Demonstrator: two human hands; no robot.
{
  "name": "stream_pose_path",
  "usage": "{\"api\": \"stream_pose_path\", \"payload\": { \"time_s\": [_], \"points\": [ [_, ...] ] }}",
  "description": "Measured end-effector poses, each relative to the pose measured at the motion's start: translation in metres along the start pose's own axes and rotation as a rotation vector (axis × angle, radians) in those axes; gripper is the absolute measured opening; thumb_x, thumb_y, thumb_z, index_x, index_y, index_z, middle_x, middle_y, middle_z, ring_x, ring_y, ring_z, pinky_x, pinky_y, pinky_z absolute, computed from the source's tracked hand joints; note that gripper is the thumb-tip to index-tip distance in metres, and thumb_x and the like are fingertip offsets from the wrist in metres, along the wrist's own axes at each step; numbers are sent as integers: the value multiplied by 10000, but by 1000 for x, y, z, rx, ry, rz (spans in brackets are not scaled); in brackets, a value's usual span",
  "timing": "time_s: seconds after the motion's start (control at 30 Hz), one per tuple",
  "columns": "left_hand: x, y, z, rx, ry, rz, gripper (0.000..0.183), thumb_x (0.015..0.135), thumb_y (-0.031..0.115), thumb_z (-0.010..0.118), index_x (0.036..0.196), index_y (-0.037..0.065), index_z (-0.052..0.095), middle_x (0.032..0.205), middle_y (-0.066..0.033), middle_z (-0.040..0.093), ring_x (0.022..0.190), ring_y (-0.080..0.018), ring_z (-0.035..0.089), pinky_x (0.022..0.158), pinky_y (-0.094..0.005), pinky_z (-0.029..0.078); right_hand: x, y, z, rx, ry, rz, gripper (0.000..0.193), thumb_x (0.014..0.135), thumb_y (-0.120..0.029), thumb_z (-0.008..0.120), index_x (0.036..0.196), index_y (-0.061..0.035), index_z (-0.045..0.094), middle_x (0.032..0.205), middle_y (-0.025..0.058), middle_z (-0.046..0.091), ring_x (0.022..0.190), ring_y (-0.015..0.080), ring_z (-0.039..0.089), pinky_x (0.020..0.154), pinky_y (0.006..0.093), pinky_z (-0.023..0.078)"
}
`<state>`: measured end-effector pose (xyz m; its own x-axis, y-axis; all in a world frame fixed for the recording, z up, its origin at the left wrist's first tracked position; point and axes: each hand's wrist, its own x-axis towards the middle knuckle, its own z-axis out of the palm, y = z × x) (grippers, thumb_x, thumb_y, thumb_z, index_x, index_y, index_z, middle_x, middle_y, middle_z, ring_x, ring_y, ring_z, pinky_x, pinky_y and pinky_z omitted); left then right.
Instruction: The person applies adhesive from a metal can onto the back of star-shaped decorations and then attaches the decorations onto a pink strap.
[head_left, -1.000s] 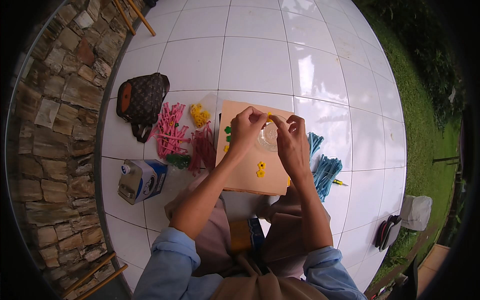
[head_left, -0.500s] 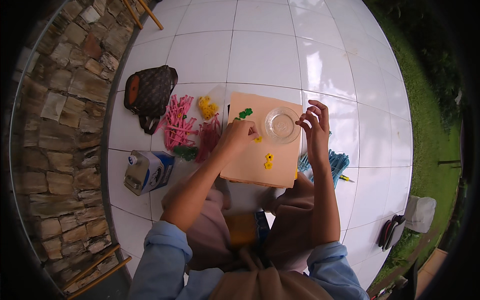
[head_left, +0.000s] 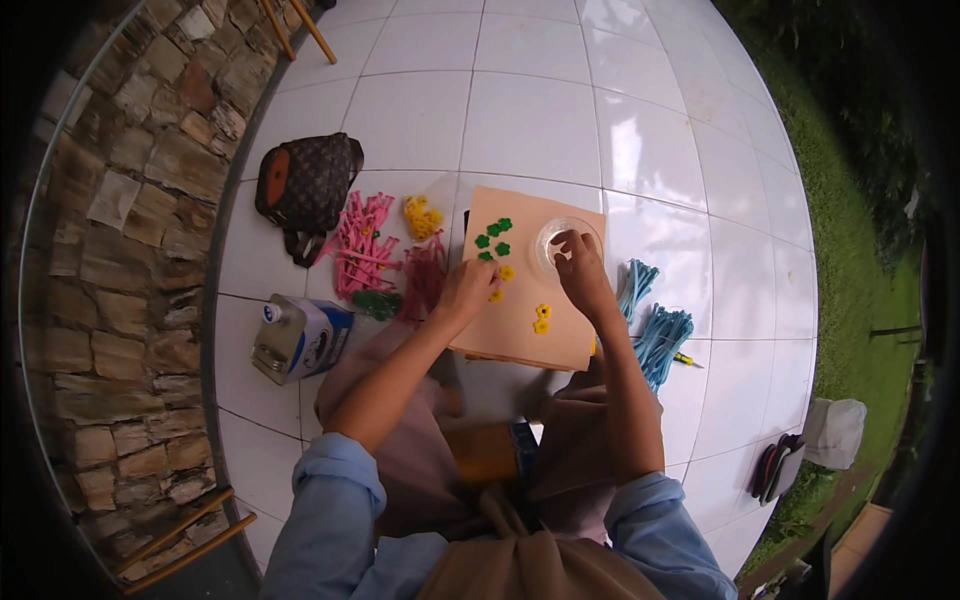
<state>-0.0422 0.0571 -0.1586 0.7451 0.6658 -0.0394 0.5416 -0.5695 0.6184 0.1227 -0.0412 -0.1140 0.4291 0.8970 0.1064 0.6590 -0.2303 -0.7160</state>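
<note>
Yellow flower pieces (head_left: 507, 272) lie flat on the tan board (head_left: 515, 345), just beside the left hand (head_left: 468, 290), its fingers bunched close — whether they pinch one, I cannot tell. The right hand (head_left: 584, 274) curls narrowly over the clear dish (head_left: 540, 252) — contents of its grip hidden. Each flower is round; the nearer two line up away from the body, along the board's long axis.

Daylight, glare on tiles (head_left: 632, 150), bent edges

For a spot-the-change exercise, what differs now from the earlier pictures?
The left hand moved left and nearer the body, beside yellow flowers, parting from the right hand, now over the glass dish. The yellow piece between them is gone from there. The dish and brown bag stayed put.
</note>
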Motion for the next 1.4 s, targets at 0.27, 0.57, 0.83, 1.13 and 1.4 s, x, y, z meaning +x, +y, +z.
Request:
{"api": "stream_pose_path", "payload": {
  "time_s": [0.27,0.57,0.83,1.13,1.4],
  "points": [
    [2,47,37,-44,-152,266,92,706,65,642,740,18,571,805,-98,583,777,-258,602,668,-358,485,-15,28,-17,-262,-114,136,221,813,-69,450,1030,-87,494,924,179,536,849,369,574,699,449,482],
    [15,54,62,276,-263,246,76,748,37,509,712,6,569,725,-161,597,714,-313,621,603,-395,502,-17,35,-15,-406,-191,146,443,757,-25,462,1156,-202,535,936,163,543,822,339,590,675,424,506],
    [22,69,50,220,-351,174,53,732,36,552,720,21,601,710,-148,603,719,-326,619,640,-414,499,-17,42,-2,-502,-224,144,456,733,-50,504,1151,-226,554,986,143,528,837,327,589,653,414,511],
    [52,76,-26,-4,-39,-10,108,759,144,615,848,99,575,741,-98,595,710,-258,596,611,-361,457,-20,39,-6,-555,-254,122,456,725,-49,517,1131,-250,569,986,128,529,852,321,585,655,416,508],
    [59,61,-30,-389,61,-120,89,769,103,615,839,52,595,710,-108,647,649,-212,637,580,-310,491,-12,31,-9,-522,-181,115,369,745,-51,502,1072,-198,589,962,120,531,845,301,588,648,401,513]
  ]
}}
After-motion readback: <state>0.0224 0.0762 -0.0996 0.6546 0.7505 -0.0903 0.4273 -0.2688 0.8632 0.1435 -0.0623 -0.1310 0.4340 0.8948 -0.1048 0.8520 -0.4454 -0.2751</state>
